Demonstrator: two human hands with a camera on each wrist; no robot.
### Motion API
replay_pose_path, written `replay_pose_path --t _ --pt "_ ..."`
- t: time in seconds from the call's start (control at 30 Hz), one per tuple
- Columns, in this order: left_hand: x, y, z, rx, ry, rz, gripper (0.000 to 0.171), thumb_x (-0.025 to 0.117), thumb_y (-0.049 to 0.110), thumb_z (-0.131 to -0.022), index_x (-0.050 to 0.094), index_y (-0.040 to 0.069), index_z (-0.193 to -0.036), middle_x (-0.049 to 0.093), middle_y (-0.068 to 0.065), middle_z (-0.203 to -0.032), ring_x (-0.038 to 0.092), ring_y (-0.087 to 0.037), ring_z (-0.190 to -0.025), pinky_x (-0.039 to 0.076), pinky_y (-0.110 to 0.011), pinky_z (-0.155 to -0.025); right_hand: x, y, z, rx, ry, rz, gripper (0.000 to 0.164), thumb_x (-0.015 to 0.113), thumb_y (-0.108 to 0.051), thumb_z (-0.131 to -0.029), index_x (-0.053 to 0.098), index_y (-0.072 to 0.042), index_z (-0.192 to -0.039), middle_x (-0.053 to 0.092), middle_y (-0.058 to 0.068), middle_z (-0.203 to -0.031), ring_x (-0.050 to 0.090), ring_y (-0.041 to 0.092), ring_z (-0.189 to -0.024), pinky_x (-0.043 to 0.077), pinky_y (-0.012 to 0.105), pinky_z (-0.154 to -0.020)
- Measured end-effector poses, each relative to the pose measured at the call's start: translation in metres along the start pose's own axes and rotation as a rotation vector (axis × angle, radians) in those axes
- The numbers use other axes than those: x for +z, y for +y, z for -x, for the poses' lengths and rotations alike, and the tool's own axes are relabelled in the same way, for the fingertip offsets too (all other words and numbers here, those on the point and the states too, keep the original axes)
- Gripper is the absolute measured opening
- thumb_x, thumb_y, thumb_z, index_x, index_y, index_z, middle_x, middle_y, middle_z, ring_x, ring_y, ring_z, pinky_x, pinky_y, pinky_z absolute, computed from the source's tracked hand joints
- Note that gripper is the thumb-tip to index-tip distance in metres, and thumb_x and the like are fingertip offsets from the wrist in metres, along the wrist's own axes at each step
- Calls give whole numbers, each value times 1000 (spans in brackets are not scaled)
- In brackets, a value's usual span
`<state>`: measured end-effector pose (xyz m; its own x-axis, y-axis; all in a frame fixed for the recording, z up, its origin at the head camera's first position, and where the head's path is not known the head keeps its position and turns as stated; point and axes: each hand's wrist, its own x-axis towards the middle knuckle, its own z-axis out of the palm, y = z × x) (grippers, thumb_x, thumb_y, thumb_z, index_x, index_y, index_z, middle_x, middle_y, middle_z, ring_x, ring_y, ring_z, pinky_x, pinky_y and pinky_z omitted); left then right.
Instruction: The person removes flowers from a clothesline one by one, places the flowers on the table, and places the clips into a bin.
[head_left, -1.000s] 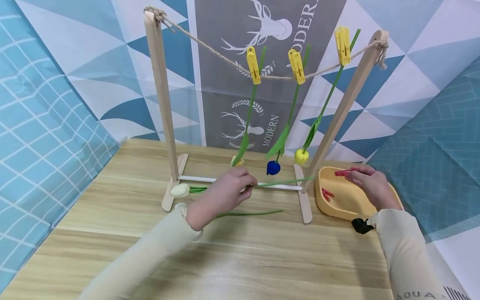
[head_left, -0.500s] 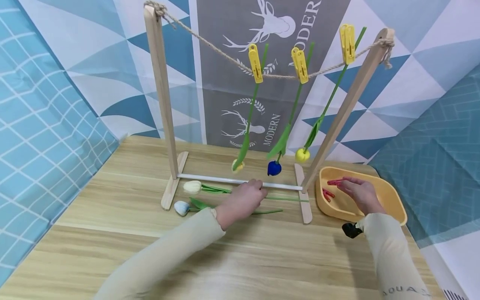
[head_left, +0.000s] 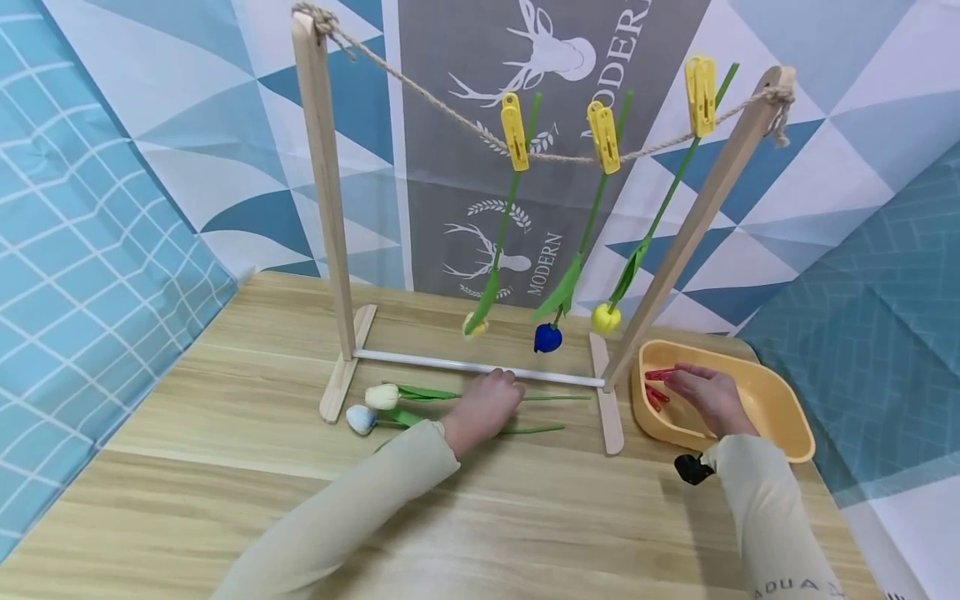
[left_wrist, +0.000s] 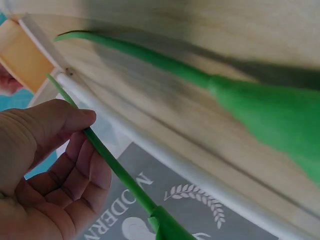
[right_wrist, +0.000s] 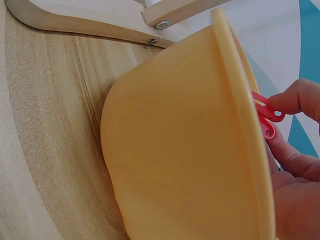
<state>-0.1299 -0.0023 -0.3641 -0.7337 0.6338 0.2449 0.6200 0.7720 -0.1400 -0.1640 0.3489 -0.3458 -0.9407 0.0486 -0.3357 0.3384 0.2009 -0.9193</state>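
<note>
My left hand pinches the green stem of a white tulip between thumb and fingers, close to the tabletop. Beside it lies a pale blue tulip, its stem partly hidden by my left arm. My right hand pinches a red clothespin by its handle ends, over the yellow basket. At least one more red clothespin lies inside that basket. The right wrist view shows the held clothespin at the basket's rim.
A wooden rack carries a sagging rope. From it, yellow clothespins hang a pale yellow tulip, a blue tulip and a bright yellow tulip head down. A white bar joins the rack's feet.
My left hand has come down toward the table and slightly right with the white tulip, uncovering the pale blue one. The right hand has shifted left over the basket, still holding the red clothespin.
</note>
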Motion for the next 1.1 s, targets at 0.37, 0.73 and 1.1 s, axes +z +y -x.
replay_pose_path --t 0.37,0.73,1.1 --pt "17 4 5 -38 -67 4 15 63 2 -81 70 14 -85 64 -5 -85 61 -17 -80 53 -28 -63 4 9 -2 29 -9 30 65 51 -23 -96 20 5 -145 55 -12 -99 61 -8 -85 34 33 -102" --pt "23 4 10 -80 -65 20 12 64 1 -79 68 12 -82 62 -4 -80 61 -16 -74 52 -28 -57 6 12 -11 49 45 -12 64 51 -19 -95 20 5 -146 54 -6 -103 60 -7 -82 38 28 -97" --pt "23 9 9 -139 -114 25 14 62 0 -80 66 11 -88 63 -5 -85 60 -18 -80 54 -29 -63 7 13 -14 40 58 4 65 53 -20 -95 22 6 -145 57 -15 -87 61 -6 -80 46 23 -91"
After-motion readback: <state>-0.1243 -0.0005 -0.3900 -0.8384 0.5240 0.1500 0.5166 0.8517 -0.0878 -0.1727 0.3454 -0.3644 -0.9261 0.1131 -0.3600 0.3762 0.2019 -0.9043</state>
